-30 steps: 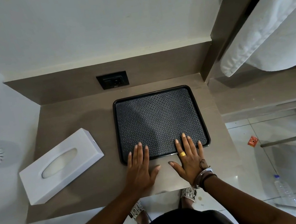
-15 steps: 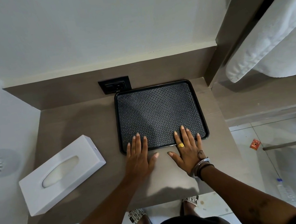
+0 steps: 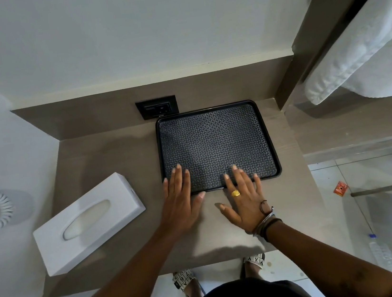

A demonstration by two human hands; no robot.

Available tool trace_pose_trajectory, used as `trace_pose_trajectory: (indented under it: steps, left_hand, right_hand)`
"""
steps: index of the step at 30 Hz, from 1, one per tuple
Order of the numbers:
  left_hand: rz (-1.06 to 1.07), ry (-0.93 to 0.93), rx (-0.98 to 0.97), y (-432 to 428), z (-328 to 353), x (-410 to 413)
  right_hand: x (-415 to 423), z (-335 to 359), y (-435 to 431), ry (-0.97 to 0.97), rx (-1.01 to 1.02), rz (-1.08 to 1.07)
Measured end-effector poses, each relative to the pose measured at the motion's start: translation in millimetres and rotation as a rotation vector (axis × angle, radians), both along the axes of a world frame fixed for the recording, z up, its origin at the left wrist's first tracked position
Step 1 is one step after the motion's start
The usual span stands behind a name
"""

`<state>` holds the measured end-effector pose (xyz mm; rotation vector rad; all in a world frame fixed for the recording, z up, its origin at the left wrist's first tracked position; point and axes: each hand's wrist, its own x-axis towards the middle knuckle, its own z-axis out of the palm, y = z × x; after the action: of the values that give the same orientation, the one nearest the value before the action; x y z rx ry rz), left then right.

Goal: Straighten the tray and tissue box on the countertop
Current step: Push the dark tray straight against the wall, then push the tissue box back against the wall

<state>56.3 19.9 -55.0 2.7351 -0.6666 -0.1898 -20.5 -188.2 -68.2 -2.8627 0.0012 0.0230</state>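
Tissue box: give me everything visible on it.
The tissue box is a plain white rectangular box, smooth and matte, with a long oval slot in its top showing pale tissue inside. It lies flat on the grey countertop near the left front corner, turned at an angle to the counter edges. Neither hand touches it; the left hand is on the tray to its right.

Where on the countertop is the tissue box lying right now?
In the head view, the tissue box lies askew at the countertop's left front, left of the left hand and the tray, touching neither.
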Motion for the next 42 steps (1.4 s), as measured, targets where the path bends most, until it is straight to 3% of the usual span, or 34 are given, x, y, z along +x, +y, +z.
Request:
trace_pose_trajectory:
  steps: [4, 9, 13, 17, 20, 27, 38, 42]
  left_hand:
    - [-0.001, -0.067, -0.059, 46, 18, 20]
    - [0.042, -0.066, 0.136, 145, 40, 43]
    - [0.012, 0.035, 0.282, 218, 49, 48]
    - [0.05, 0.251, 0.457, 267, 42, 53]
    - [0.077, 0.297, 0.427, 280, 35, 54]
    - [0.167, 0.189, 0.254, 274, 33, 52]
    - [0.823, 0.1, 0.017, 234, 46, 117]
    - [0.936, 0.148, 0.016, 225, 41, 130]
  right_hand:
    - [-12, 1, 42, -0.014, 0.037, 0.264]
    - [-16, -3, 99, 0.146, 0.02, 0.394]
    - [-11, -8, 135, 0.207, -0.015, 0.427]
    - [-2, -8, 160, 0.229, -0.093, 0.379]
    - [1, -7, 167, 0.238, -0.123, 0.333]
    - [1, -8, 170, 0.259, -0.141, 0.321]
    - [4, -14, 169, 0.23, -0.121, 0.302]
    - [6, -14, 168, 0.23, -0.138, 0.311]
